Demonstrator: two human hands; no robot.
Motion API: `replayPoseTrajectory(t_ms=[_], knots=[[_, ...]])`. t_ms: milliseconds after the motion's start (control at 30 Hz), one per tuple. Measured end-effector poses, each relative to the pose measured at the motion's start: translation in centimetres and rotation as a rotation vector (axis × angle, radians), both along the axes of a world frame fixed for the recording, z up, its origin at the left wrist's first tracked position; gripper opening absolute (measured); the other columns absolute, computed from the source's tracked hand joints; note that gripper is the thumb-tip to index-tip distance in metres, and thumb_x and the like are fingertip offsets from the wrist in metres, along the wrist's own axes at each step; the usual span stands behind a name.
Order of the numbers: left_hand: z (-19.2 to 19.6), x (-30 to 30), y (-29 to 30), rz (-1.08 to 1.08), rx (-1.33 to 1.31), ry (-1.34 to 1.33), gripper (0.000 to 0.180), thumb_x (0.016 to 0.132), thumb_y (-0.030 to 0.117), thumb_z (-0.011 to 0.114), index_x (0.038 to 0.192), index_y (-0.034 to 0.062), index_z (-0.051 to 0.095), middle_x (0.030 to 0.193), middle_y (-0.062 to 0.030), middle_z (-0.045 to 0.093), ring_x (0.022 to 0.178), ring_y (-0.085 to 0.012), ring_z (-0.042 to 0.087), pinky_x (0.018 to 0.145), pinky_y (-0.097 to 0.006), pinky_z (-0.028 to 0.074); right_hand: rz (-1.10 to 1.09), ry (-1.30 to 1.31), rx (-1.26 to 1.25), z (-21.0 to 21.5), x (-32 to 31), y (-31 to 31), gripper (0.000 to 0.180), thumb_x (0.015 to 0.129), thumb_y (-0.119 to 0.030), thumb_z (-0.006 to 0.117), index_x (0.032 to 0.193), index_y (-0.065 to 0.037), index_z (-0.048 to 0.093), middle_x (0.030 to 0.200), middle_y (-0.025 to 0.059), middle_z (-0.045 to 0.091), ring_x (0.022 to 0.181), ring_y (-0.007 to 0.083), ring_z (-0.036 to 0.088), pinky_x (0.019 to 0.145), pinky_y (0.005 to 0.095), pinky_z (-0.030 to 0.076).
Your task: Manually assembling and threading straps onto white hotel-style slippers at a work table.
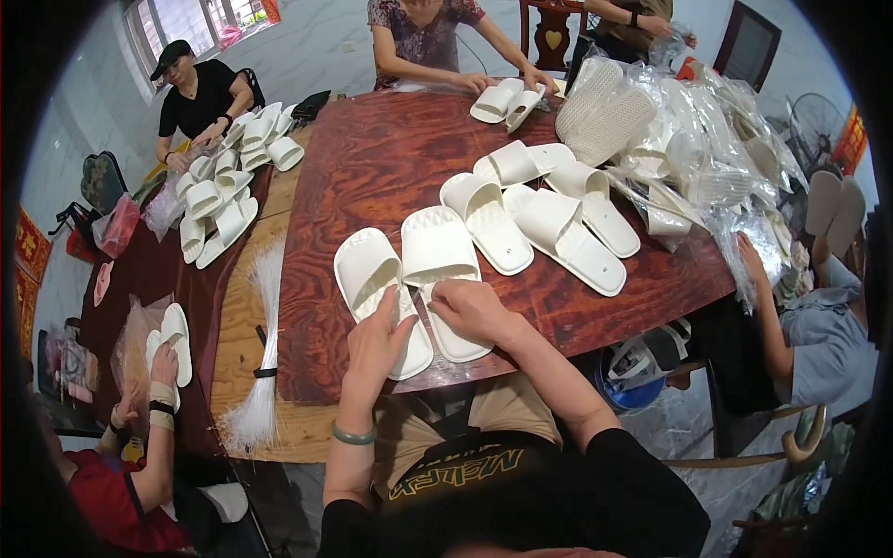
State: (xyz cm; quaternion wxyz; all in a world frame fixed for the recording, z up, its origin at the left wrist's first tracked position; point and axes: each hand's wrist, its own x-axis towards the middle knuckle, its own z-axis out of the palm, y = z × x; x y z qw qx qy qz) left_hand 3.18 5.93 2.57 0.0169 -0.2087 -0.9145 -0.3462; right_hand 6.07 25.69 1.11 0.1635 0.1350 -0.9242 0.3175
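Two white open-toe slippers lie side by side in front of me at the table's near edge, toes pointing away. My left hand [379, 337] is closed on the left slipper [361, 256], its fingers at the opening under the strap and the thumb standing out to the right. Over the footbed of the right slipper [439, 244] my right hand [473, 312] is curled, gripping at the rear edge of the strap; its fingertips are hidden. Just beyond, to the right, are more loose white slippers [569, 226].
A red-brown wood-grain table [372, 153] bears a heap of plastic-bagged slippers [688, 130] at right. On its left lies a bundle of clear ties [262, 358]. Slippers are piled [223, 191] on a side table. Co-workers handle slippers around me. A blue bucket [635, 391] stands below right.
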Motion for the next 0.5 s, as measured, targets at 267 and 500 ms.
replayPoseTrajectory(t_ms=[267,500], knots=[[-1.5,-2.6,0.9,-0.097,0.055,0.261,0.044,0.084,0.03,0.057,0.12,0.0109,0.041,0.082,-0.0226,0.062,0.079,-0.0402,0.061,0.065,-0.051,0.045,-0.09,-0.155,0.011,0.3,-0.3,0.1,0.024,0.088,-0.023,0.051,0.099,-0.006,0.063,0.092,0.0184,0.064,0.087,0.034,0.063,0.073,0.0471,0.048],[-1.6,-1.0,-2.1,0.053,0.144,-0.089,0.039,0.078,0.023,0.066,0.11,0.0053,0.054,0.059,-0.0038,0.047,0.054,-0.0141,0.049,0.053,-0.03,0.041,0.204,-0.894,-1.747,-0.3,3.9,-2.3,0.044,0.095,-0.014,0.039,0.135,0.001,0.029,0.071,0.0146,0.058,0.047,0.0126,0.045,0.04,0.0215,0.032]])
